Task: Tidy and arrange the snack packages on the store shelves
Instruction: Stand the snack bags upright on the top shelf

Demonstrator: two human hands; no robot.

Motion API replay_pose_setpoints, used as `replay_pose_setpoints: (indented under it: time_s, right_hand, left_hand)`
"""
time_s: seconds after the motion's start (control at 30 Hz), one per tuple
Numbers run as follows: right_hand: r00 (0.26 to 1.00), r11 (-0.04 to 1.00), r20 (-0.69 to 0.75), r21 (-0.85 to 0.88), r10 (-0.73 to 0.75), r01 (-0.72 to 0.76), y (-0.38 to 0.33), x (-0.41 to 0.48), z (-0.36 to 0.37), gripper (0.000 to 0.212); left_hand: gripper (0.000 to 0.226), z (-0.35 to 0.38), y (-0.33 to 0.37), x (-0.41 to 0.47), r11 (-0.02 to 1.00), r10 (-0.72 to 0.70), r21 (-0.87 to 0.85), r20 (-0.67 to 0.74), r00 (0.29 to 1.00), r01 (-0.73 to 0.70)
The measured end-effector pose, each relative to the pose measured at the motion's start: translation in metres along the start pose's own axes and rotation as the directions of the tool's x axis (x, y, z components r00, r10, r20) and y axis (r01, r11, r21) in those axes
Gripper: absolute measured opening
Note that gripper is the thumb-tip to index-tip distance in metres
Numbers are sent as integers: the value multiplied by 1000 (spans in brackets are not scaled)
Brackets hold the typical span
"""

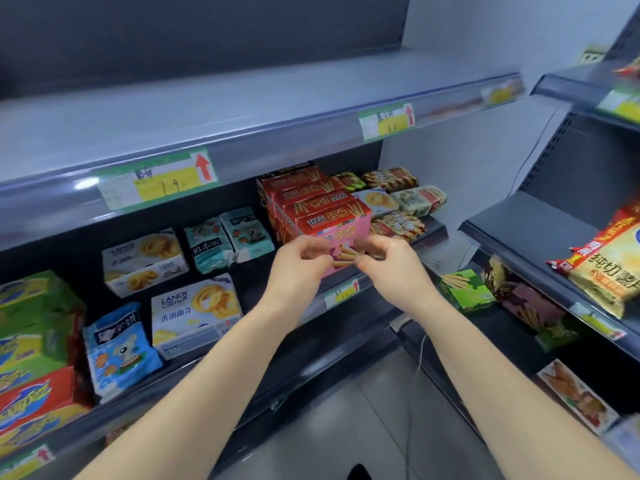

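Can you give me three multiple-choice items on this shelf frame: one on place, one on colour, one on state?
1. Where is the pink box?
A. at the front of the row of red boxes
B. on the top shelf
C. on the floor

2. What colour are the arrows on the price tags?
A. blue
B. red
C. black

3. How is the pink box held?
A. by the left hand only
B. untouched
C. by the left hand and the right hand together

Key: 1 A, it stands just in front of the red boxes on the middle shelf; 2 B, each arrow is red; 3 C, fingers of both hands pinch its lower edge.
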State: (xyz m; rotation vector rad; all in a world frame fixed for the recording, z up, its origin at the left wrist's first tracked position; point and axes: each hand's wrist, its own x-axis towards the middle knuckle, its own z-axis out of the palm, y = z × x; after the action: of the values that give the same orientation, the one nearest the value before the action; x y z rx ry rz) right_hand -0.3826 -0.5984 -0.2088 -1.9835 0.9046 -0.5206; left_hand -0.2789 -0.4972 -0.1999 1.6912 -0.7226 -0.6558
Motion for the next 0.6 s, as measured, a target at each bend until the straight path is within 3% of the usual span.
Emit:
replay_pose_setpoints:
  time_s: [0.33,0.43,0.6]
  right_hand:
    - [992,994,65,13,112,-113,71,75,-55,37]
    - [983,986,83,28,163,-165,104,103,-80,36]
    - [940,943,163,98,299,-317,148,149,-105,36]
  left_hand:
    - [16,84,5,61,996,-83,40,-4,997,83]
    - [15,129,10,98,985,-96,143,3,995,94]
    - [34,188,-1,165,922,-145,366,14,989,130]
